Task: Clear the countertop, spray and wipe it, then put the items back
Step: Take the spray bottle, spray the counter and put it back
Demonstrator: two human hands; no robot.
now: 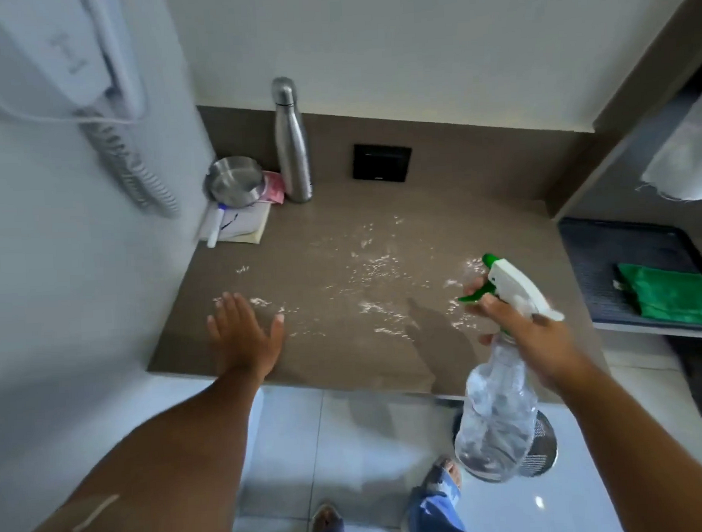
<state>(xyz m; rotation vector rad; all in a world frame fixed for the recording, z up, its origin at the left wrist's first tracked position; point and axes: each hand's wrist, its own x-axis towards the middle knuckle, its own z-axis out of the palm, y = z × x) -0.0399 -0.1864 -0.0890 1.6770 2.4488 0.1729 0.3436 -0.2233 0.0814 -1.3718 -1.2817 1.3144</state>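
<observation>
At the far left corner of the countertop (345,362), a steel bowl (234,186) sits on a small stack of papers (241,226) with a pen (215,229), and a steel bottle (291,143) stands upright just beside them against the back wall — these items are not yet cleared. The left hand (244,335) lies flat near the front-left edge, fingers straight and spread, pointing away from the person, holding nothing. White spray droplets (375,268) are scattered across the middle of the surface, between the two hands. The right hand (533,334) grips the neck of the spray bottle (500,396), with fingers curled at the green trigger. The bottle's long axis is tilted: the clear body hangs down toward the person over the front edge, and the nozzle points up-left toward the wet area. The green cloth (672,292) lies on a dark tray (606,254) to the right of the counter — nearer the right hand, which is occupied. Wiping therefore probably calls for setting the bottle down first.
</observation>
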